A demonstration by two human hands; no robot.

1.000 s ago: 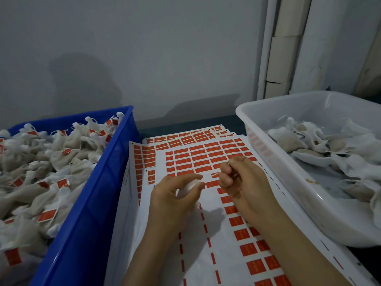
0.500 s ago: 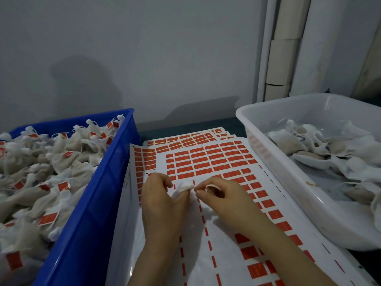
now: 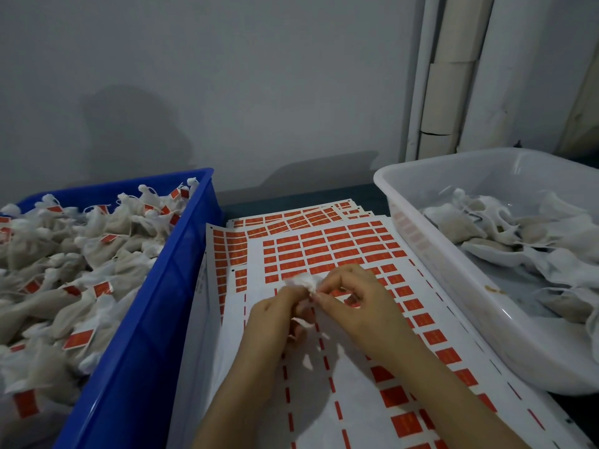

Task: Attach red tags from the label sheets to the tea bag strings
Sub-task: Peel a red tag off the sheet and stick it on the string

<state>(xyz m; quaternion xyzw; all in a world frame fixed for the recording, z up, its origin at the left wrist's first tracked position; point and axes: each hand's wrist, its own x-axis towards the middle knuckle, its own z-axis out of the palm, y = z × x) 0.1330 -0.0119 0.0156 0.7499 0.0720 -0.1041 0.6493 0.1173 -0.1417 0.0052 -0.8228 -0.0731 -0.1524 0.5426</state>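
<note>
Two grips, left hand [image 3: 275, 320] and right hand [image 3: 361, 307] pinching crumpled gauzy tea bag [image 3: 303, 281]

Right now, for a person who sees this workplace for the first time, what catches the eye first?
The red tags on the white label sheets in the middle stand out first. Over them, the left hand and the right hand pinch one small white tea bag. A blue bin on the left is heaped with tagged bags; a white tub on the right holds plain bags.
</note>
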